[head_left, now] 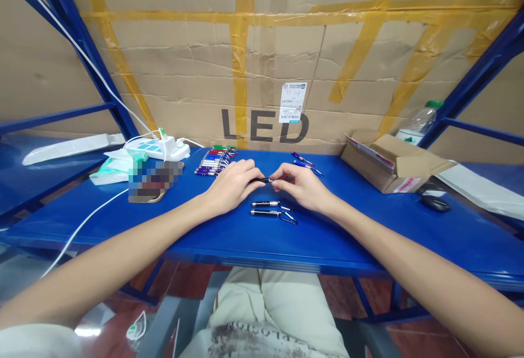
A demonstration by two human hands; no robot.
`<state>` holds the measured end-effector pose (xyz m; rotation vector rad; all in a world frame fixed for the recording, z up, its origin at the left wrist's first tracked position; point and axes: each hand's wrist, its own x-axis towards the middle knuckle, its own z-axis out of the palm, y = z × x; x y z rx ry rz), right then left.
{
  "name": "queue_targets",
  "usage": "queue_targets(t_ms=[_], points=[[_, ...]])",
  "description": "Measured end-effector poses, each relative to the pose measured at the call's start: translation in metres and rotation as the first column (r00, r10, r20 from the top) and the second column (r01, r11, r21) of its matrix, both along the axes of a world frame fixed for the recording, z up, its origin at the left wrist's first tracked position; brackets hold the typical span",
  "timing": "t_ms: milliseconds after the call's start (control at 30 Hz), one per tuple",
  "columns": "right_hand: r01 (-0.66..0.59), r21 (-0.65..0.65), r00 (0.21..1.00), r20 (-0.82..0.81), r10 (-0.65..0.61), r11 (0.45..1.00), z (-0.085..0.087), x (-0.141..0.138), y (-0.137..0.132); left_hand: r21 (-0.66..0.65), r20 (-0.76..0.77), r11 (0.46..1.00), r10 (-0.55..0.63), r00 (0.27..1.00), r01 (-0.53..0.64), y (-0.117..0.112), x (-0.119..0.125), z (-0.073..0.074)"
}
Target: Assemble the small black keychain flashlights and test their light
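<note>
Fingers (256,171) of the left hand (231,186) are pinched together on a little black tube (263,180), close to the middle of the frame. The right hand (305,188) has its thumb and pointing finger nearly together at the shiny right end of that tube. That spot is too small to see just how they grip it.

Both hands are over a blue worktop (229,240). Just below them lie two more black tubes (266,213), side by side, with loop clips at their right ends. Left of the middle, past the left hand, is a row of colored tubes (210,164), some red, some blue, some silver and some purple. Past the right hand lie a purple tube (300,157) and a blue tube (307,167).

Over on the left side of the frame sit a white power strip (178,151) and a flat thing (153,183) blurred into squares. Over on the right are a brown box (385,161), a black mouse (435,203) and a bottle with a green cap (423,120). Big letters on the cardboard (184,74) behind say LED.
</note>
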<state>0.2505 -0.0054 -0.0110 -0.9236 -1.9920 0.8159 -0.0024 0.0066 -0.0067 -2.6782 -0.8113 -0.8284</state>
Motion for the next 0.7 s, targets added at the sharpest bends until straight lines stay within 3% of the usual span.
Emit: queue_targets(t_ms=[133, 467, 700], points=[[0.016, -0.007, 1.000, 0.004, -0.016, 1.000, 0.001, -0.002, -0.002, 0.048, -0.037, 0.999, -0.004, 0.999, 0.006, -0.002, 0.001, 0.002], [-0.048, -0.211, 0.995, -0.091, 0.030, 0.976, 0.003, -0.005, -0.002, 0.285, -0.106, 0.958, 0.004, 0.994, 0.026, -0.008, 0.003, 0.005], [-0.110, -0.406, 0.985, -0.167, 0.045, 0.907, 0.007, -0.005, -0.003, 0.478, -0.151, 0.877, 0.036, 0.988, 0.041, -0.012, 0.006, 0.006]])
